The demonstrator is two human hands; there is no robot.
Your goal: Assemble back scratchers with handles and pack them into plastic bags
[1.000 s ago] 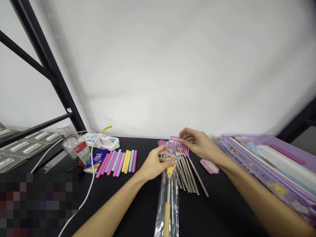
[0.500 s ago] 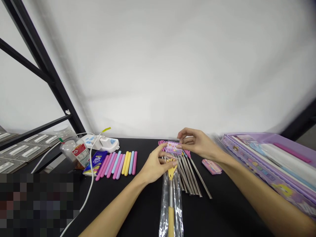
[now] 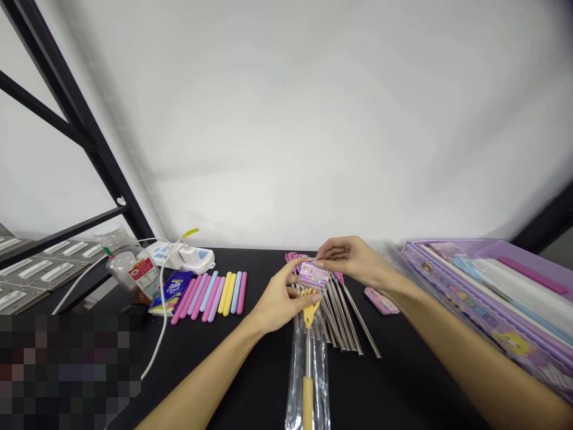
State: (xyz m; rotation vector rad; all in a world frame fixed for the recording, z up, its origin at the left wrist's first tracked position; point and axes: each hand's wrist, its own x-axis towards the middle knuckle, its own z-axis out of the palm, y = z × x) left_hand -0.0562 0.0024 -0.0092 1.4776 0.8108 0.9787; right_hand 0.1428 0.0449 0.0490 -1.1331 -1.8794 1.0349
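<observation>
My left hand (image 3: 280, 298) pinches the top of a clear plastic bag (image 3: 308, 358) that holds a yellow back scratcher (image 3: 308, 313) with a metal shaft. My right hand (image 3: 353, 260) holds a small pink printed card (image 3: 313, 273) right at the bag's top, touching the fingers of my left hand. Just behind and to the right lies a pile of metal-shafted scratchers (image 3: 344, 316) with pink heads. Another small pink card (image 3: 380, 300) lies on the black table (image 3: 224, 370) to the right of the pile.
A row of pastel handle sleeves (image 3: 210, 294) lies at the left, beside a blue packet (image 3: 172, 291), a plastic jar (image 3: 129, 269) and a white power strip (image 3: 183, 257) with its cable. A purple box (image 3: 487, 298) of printed packs sits at the right. A black rack frame (image 3: 76, 125) stands at the left.
My right hand has brought the pink card from above the pile down and leftward to the top of the bag, where it meets my left hand. The left hand has stayed on the bag.
</observation>
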